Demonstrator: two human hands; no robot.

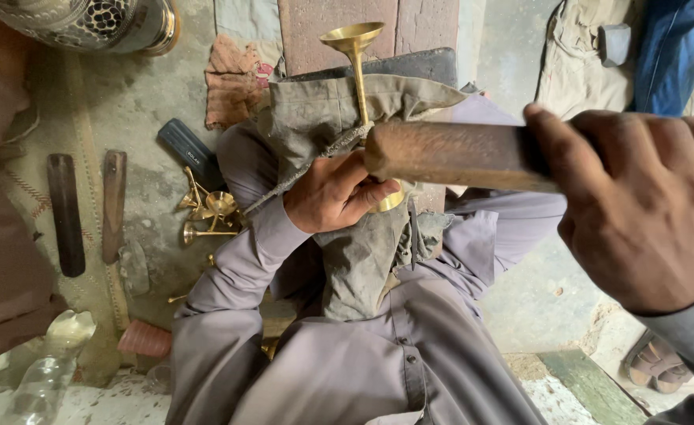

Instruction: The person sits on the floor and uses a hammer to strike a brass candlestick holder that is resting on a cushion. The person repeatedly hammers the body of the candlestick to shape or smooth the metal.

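Left hand (333, 193): gripping slim golden brass funnel-topped stem (356, 63) against grey cloth on lap.
Right hand (646, 205): clenching brown wooden bar (449, 153).
Obstruction: bar is covering stem's base.
Floor: similar brass pieces (209, 212) lying left.

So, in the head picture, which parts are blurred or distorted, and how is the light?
Head view: soft, even light without hard shadows; the right hand and its wooden bar loom large and slightly soft; the brass funnel piece and left hand are sharp.
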